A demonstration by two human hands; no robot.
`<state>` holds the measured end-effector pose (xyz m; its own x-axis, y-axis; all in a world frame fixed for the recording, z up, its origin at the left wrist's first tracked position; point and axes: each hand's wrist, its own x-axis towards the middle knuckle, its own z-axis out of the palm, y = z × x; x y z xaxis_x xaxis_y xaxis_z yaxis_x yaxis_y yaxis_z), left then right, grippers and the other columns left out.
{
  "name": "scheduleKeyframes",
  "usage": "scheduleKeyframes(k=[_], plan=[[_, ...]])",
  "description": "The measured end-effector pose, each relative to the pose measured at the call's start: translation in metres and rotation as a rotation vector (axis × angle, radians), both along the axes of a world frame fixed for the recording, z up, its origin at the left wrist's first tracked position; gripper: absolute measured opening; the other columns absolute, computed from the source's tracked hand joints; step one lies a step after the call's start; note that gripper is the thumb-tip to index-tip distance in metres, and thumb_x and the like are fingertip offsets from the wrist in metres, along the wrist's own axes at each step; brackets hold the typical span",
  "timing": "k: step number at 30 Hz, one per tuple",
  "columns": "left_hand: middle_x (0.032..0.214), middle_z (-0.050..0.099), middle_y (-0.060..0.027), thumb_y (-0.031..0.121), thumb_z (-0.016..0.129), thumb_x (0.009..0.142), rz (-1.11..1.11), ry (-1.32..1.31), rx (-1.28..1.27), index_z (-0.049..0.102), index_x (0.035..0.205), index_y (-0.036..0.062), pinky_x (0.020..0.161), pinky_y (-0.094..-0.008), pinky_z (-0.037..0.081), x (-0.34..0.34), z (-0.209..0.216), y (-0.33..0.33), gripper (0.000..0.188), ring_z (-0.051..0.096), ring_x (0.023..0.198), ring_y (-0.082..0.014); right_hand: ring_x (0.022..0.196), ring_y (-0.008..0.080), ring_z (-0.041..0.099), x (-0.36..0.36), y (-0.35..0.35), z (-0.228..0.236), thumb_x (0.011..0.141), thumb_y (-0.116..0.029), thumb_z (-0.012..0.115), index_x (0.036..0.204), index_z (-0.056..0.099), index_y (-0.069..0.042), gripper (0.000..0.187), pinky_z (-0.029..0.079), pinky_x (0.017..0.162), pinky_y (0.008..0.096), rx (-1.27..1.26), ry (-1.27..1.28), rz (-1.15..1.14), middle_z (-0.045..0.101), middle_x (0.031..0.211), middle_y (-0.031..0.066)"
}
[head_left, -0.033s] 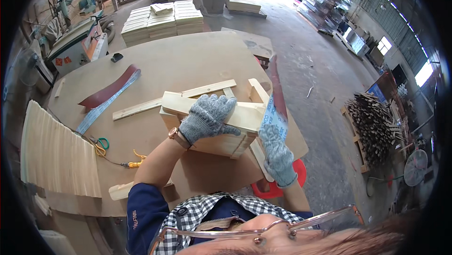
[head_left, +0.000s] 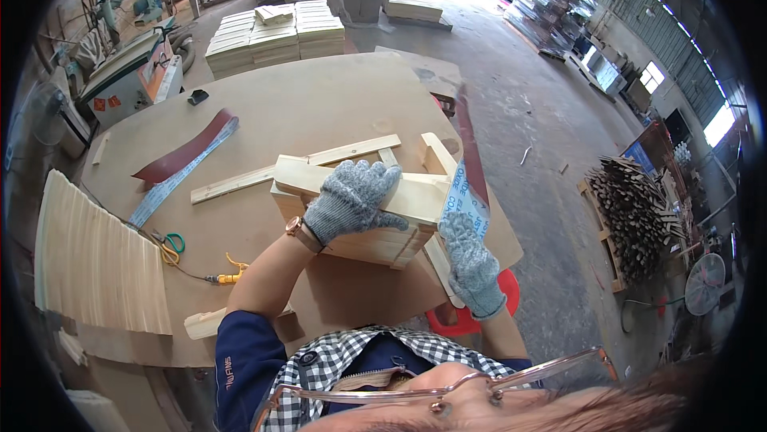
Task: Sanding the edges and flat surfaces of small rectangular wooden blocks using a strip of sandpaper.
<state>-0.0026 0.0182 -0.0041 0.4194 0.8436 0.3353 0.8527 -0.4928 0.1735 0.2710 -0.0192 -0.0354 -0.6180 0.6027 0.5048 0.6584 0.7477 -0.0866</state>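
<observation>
My left hand (head_left: 351,200), in a grey knitted glove, lies over the top board of a box-like piece of pale wood (head_left: 423,202). Its fingers reach across the top and its thumb stretches along the near side, gripping it. At the right end of the wood, my gloved right hand (head_left: 470,264) is closed on a long strip of sandpaper (head_left: 474,168). The strip, reddish-brown on one face and pale blue printed on the other, rises beyond the hand and bends. The palm side of both hands is hidden.
The brown table (head_left: 335,97) bears loose wooden slats (head_left: 232,186), another sandpaper strip (head_left: 188,152), green-and-yellow scissors (head_left: 172,248), a yellow air gun (head_left: 230,272) and, leftward, a row of thin boards (head_left: 100,260). A red stool (head_left: 511,292) stands by the right edge.
The sandpaper strip has shifted and flexed slightly at the right hand. The left hand and the wooden piece look the same.
</observation>
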Motion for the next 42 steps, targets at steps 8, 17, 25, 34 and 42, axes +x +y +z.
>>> scheduleKeyframes(k=[8,17,25,34,42], plan=[[0.098,0.062,-0.0178,0.068,0.064,0.075,-0.023,-0.028,0.207,0.057,0.121,0.0011,0.079,-0.0452,0.049,0.003,-0.014,0.012,0.081,0.062,0.088,-0.0339,0.124,0.0333,0.054,-0.011,0.102,0.046,0.080,-0.003,0.054,0.133,0.056,-0.007,0.053,0.044,0.104,0.0400,0.035,-0.129,0.117,0.054,0.136,0.0187],[0.093,0.061,-0.0158,0.064,0.064,0.078,0.013,-0.019,0.115,0.056,0.118,0.0003,0.076,-0.0442,0.047,0.003,-0.010,0.008,0.075,0.061,0.083,-0.0315,0.116,0.0334,0.059,-0.047,0.067,0.060,0.074,-0.001,0.061,0.125,0.057,-0.003,0.051,0.048,0.099,0.0409,0.067,-0.134,0.158,0.060,0.125,0.0188],[0.090,0.064,-0.0174,0.060,0.065,0.078,-0.024,-0.090,0.232,0.056,0.114,0.0008,0.078,-0.0436,0.047,0.004,-0.020,0.009,0.070,0.062,0.084,-0.0313,0.110,0.0323,0.062,-0.017,0.048,0.037,0.072,0.004,0.058,0.125,0.061,-0.007,0.054,0.049,0.095,0.0399,0.117,0.003,0.130,0.063,0.121,0.0157],[0.095,0.064,-0.0202,0.062,0.064,0.077,0.005,-0.143,0.164,0.060,0.108,-0.0011,0.084,-0.0445,0.047,0.008,-0.020,0.013,0.071,0.061,0.090,-0.0339,0.090,0.0339,0.064,-0.158,0.151,0.079,0.082,-0.010,0.051,0.091,0.068,-0.014,0.019,0.050,0.082,0.0437,-0.360,-0.114,0.123,0.067,0.093,0.0154],[0.108,0.063,-0.0166,0.047,0.060,0.085,-0.019,-0.744,0.071,0.058,0.117,0.0083,0.094,-0.0415,0.043,0.035,-0.049,0.019,0.050,0.060,0.104,-0.0313,0.084,0.0321,0.067,-0.272,0.088,0.051,0.081,-0.008,0.054,0.085,0.064,-0.007,0.011,0.054,0.072,0.0411,-0.169,-0.190,0.454,0.068,0.089,0.0136]])
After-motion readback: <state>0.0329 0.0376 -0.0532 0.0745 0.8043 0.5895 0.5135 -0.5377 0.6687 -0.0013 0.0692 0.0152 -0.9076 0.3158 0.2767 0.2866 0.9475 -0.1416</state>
